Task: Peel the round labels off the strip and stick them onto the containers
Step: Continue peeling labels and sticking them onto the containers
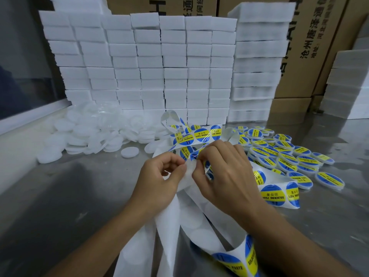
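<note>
Two bare forearms come in from the lower edge of the frame, one from the lower left and one from the lower right, with no sleeve, cuff or glove on either. The left hand and the right hand both carry no ring, and neither wrist has a watch, band or bracelet. The fingernails that show are short and unpainted, and no marks, plasters or tattoos can be seen on the parts of the arms in view.
</note>
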### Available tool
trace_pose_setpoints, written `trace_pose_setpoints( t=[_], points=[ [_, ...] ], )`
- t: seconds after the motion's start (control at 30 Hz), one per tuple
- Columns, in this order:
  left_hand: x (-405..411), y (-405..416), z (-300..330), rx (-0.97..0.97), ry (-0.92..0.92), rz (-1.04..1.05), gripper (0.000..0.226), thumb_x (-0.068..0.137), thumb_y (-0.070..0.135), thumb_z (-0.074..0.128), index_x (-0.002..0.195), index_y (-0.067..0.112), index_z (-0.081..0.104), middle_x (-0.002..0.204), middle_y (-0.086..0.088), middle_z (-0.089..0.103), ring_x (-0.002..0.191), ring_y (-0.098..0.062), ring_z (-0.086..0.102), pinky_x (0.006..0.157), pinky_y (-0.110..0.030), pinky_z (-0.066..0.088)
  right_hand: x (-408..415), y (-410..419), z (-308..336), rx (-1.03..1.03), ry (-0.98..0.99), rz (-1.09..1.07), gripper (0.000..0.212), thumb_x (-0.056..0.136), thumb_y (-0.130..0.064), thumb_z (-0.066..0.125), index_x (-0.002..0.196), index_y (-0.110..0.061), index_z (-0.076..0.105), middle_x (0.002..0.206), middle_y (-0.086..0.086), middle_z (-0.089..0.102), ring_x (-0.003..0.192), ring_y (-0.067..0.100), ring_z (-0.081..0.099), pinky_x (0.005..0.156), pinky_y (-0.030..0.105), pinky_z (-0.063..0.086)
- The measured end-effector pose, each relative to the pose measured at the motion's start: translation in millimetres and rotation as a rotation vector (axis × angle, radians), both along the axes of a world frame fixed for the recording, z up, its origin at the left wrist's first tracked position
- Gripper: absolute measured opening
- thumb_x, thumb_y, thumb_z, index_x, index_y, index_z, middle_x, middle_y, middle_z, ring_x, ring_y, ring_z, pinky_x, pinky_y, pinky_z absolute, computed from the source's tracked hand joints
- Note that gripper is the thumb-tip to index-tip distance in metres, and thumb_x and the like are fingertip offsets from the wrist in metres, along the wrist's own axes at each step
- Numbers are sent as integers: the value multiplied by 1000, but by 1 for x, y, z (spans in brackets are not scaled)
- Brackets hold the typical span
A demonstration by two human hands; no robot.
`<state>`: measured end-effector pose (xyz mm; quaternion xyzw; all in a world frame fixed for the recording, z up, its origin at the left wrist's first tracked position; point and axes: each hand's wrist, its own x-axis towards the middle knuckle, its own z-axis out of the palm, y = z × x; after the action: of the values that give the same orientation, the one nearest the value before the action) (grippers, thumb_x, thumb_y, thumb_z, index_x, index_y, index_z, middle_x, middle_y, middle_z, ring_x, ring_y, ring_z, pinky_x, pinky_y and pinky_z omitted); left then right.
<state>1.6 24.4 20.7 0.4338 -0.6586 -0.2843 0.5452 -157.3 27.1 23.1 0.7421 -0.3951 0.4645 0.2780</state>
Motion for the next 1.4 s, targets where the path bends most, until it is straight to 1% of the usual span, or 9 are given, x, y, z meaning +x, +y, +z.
trace_pose_setpoints(
  t=[0.17,0.43,0.57,0.73,0.87,1.03,1.23,1.3,1.4],
  points=[
    [2,-1,0,-72,-54,6,29,87,0,64,79,27,67,71,17,66,67,-2,57,68,-15,47,-2,-1,0,35,-13,2,17,91,-14,55,79,-4,62,74,8,58,65,29,53,61,44,41],
    [4,1,2,-78,-76,10,43,89,-2,60,85,40,68,70,2,64,62,-2,51,64,-13,43,-4,-2,-2,137,-16,39,11,93,-13,58,88,-6,64,79,5,60,71,27,55,66,37,40],
    [1,1,3,35,54,-18,37,91,-1,56,85,31,72,85,-5,74,75,-7,61,72,-18,47,-7,-3,-3,181,-23,153,16,96,-20,58,98,-8,68,85,3,62,77,24,58,69,35,42],
    [5,-2,5,172,178,-87,36,95,2,51,86,27,74,85,11,76,80,-1,67,71,-11,49,-14,-5,-1,236,28,228,25,92,-29,66,105,-9,71,99,4,67,94,23,63,78,38,49],
    [6,-3,4,155,160,-106,32,96,6,53,86,29,73,87,12,75,81,2,66,73,-11,48,-18,-6,0,246,-20,280,11,88,-17,70,91,-7,71,86,2,67,83,22,63,72,42,50],
    [6,-5,0,123,120,-78,16,86,15,70,87,31,71,75,4,64,75,-7,57,78,-26,46,-21,-5,1,248,-140,261,18,94,-22,58,88,-7,68,81,0,66,74,19,59,68,39,49],
    [10,-7,-1,41,-70,-84,15,87,11,68,96,23,73,65,13,53,67,-4,50,71,-13,44,-24,-9,0,244,-249,198,20,96,-24,55,93,-8,66,77,2,68,67,28,63,61,44,52],
    [12,-9,-3,20,-103,-77,15,88,10,67,98,19,73,65,11,52,67,-5,50,71,-15,44,-26,-11,0,224,-300,205,16,95,-21,58,91,-9,66,74,0,67,64,20,61,60,40,52],
    [13,-10,-5,0,-123,-41,19,87,9,68,91,27,72,63,12,51,64,-2,49,68,-11,42,-28,-14,-1,255,-442,222,10,94,-16,63,85,-12,68,70,-7,64,63,8,57,59,21,47]
  ],
)
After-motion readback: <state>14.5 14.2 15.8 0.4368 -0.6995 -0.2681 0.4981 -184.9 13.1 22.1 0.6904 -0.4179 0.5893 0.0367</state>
